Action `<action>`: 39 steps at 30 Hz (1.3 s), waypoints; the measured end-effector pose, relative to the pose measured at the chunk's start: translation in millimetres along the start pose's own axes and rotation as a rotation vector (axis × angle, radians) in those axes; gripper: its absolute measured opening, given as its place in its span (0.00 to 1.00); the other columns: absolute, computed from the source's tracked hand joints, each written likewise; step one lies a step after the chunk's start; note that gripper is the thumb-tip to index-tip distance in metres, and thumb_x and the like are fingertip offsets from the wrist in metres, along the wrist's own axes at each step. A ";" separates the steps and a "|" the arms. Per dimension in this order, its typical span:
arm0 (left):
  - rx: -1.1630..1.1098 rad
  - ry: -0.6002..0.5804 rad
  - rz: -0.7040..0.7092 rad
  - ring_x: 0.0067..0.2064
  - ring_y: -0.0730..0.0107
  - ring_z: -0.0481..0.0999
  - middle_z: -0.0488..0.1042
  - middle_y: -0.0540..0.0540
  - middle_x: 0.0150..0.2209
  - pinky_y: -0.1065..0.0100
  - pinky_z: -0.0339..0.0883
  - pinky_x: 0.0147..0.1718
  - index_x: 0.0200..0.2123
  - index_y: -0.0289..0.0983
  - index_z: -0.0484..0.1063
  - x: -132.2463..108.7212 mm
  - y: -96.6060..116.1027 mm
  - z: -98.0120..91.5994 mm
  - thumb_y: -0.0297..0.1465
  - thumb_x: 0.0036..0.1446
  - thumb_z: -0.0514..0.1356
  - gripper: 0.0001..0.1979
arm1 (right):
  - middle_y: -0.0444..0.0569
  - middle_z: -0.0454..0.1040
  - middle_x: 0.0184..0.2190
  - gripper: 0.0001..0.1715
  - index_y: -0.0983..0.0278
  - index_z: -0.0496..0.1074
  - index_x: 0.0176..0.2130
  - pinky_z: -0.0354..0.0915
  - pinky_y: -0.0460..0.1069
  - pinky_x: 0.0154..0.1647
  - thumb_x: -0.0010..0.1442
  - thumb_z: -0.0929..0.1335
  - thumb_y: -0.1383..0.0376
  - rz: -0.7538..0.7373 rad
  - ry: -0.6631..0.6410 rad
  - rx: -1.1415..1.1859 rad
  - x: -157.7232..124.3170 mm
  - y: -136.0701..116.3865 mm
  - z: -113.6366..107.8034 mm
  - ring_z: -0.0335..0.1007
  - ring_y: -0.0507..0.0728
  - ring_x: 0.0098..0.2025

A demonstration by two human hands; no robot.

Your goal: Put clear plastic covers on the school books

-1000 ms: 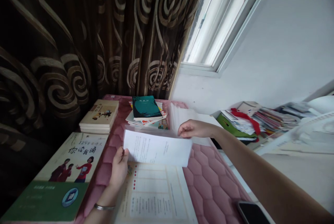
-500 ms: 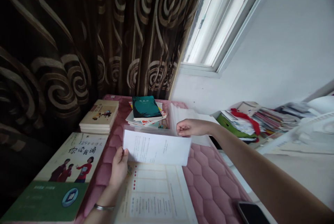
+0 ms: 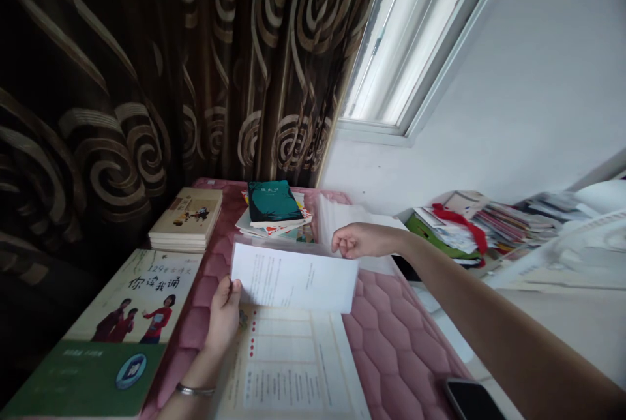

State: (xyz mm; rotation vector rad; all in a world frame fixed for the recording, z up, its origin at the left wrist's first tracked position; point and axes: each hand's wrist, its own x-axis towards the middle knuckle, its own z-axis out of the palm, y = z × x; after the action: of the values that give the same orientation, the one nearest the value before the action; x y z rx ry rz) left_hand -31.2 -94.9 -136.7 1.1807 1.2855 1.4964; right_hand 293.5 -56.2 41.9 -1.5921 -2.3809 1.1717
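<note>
In the head view, my left hand [image 3: 222,315] pinches the left edge of a white printed sheet [image 3: 293,280], thumb on top. Below that sheet lies an open book or booklet page [image 3: 288,361] with a table and a column of red dots. A strip of clear plastic film [image 3: 278,244] shows along the sheet's top edge. My right hand [image 3: 366,239] is at the upper right corner, fingers curled together over the film; whether they grip its edge is hard to see. More clear film [image 3: 337,214] lies behind that hand.
Left of me are a large green-and-white book [image 3: 98,335] and a stack of beige books [image 3: 186,218]. A teal book [image 3: 274,201] tops a pile at the back. A phone [image 3: 472,400] lies front right on the pink quilted surface [image 3: 386,342]. Papers [image 3: 513,218] are heaped beyond.
Almost nothing differs. The fingers of my right hand have shifted very slightly to the right, and the white sheet sits a touch lower. My left hand keeps its place.
</note>
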 end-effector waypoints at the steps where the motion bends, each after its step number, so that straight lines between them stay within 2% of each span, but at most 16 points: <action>1: 0.002 0.007 -0.002 0.30 0.69 0.65 0.68 0.51 0.26 0.70 0.60 0.30 0.25 0.38 0.67 0.0 0.4 0.3 0.56 0.47 0.60 0.25 | 0.45 0.72 0.30 0.16 0.64 0.74 0.39 0.60 0.46 0.32 0.48 0.70 0.62 -0.002 0.001 -0.002 -1.2 -0.8 -0.4 0.65 0.52 0.31; 4: 0.003 0.028 -0.015 0.28 0.71 0.62 0.65 0.52 0.24 0.71 0.59 0.28 0.22 0.38 0.64 -0.5 4.2 1.4 0.58 0.45 0.60 0.27 | 0.47 0.74 0.35 0.21 0.62 0.73 0.46 0.62 0.47 0.34 0.50 0.70 0.62 -0.008 0.024 0.007 -6.6 -4.5 0.4 0.67 0.52 0.33; 7: 0.001 0.034 -0.021 0.28 0.71 0.62 0.64 0.53 0.23 0.71 0.59 0.28 0.21 0.39 0.63 -1.5 8.2 2.0 0.58 0.45 0.60 0.27 | 0.48 0.75 0.37 0.23 0.61 0.72 0.49 0.62 0.47 0.35 0.52 0.68 0.61 -0.024 0.104 0.011 -13.9 -8.2 5.1 0.68 0.52 0.33; 12: 0.007 0.034 -0.015 0.29 0.69 0.64 0.65 0.52 0.24 0.70 0.61 0.30 0.23 0.39 0.64 -2.6 8.2 2.3 0.58 0.46 0.60 0.26 | 0.49 0.75 0.39 0.21 0.61 0.72 0.44 0.64 0.48 0.34 0.51 0.69 0.56 -0.026 0.252 0.026 -23.2 -7.3 13.1 0.69 0.52 0.32; 16: 0.006 0.040 -0.031 0.29 0.68 0.65 0.66 0.51 0.24 0.69 0.62 0.30 0.24 0.39 0.65 -2.7 8.8 3.1 0.59 0.45 0.60 0.27 | 0.49 0.77 0.33 0.18 0.62 0.74 0.36 0.65 0.50 0.37 0.53 0.68 0.51 -0.040 0.249 -0.004 -25.1 -9.6 13.9 0.71 0.56 0.35; 19: 0.009 0.051 -0.023 0.29 0.68 0.65 0.67 0.51 0.24 0.69 0.62 0.29 0.23 0.39 0.66 -2.5 9.6 3.4 0.59 0.44 0.59 0.28 | 0.50 0.78 0.36 0.20 0.62 0.76 0.37 0.65 0.50 0.39 0.55 0.67 0.50 -0.086 0.244 -0.045 -21.7 -21.6 16.2 0.72 0.57 0.38; 24: 0.018 0.046 0.005 0.28 0.69 0.64 0.65 0.52 0.23 0.70 0.60 0.29 0.23 0.39 0.64 -2.5 7.1 2.9 0.59 0.46 0.59 0.27 | 0.49 0.78 0.38 0.14 0.60 0.75 0.39 0.63 0.50 0.41 0.59 0.65 0.56 -0.142 0.234 -0.182 -7.0 -44.2 30.3 0.72 0.58 0.40; 27: 0.029 0.042 0.018 0.28 0.69 0.63 0.64 0.52 0.23 0.70 0.60 0.28 0.23 0.39 0.63 -2.9 5.7 2.8 0.58 0.47 0.58 0.27 | 0.49 0.77 0.38 0.10 0.59 0.72 0.41 0.62 0.51 0.40 0.59 0.66 0.59 -0.087 0.321 -0.341 -0.1 -46.4 39.5 0.72 0.59 0.40; 30: 0.044 0.044 0.024 0.27 0.70 0.63 0.64 0.53 0.23 0.70 0.59 0.28 0.23 0.39 0.62 -3.2 5.6 2.7 0.58 0.49 0.57 0.26 | 0.50 0.75 0.41 0.11 0.59 0.68 0.43 0.62 0.52 0.42 0.60 0.66 0.59 -0.069 0.410 -0.374 3.3 -41.9 45.0 0.71 0.60 0.42; 35: 0.061 0.030 0.046 0.28 0.70 0.62 0.63 0.53 0.23 0.70 0.58 0.28 0.24 0.40 0.62 -2.8 4.7 3.3 0.56 0.51 0.56 0.25 | 0.49 0.74 0.38 0.04 0.60 0.68 0.35 0.62 0.51 0.43 0.62 0.65 0.62 -0.160 0.483 -0.337 7.8 -36.1 51.0 0.69 0.58 0.41; 39: 0.052 0.040 0.047 0.27 0.70 0.62 0.63 0.53 0.23 0.70 0.58 0.27 0.23 0.40 0.62 -2.1 4.2 4.3 0.56 0.50 0.57 0.25 | 0.48 0.70 0.35 0.05 0.61 0.67 0.31 0.63 0.50 0.41 0.60 0.66 0.67 -0.255 0.584 -0.309 10.6 -35.0 57.7 0.68 0.55 0.38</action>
State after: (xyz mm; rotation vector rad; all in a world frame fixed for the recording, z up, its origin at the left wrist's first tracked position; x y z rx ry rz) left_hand -26.5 -96.6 -132.6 1.2279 1.3393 1.5357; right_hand 236.9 -86.3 18.4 -1.3846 -2.3236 0.2460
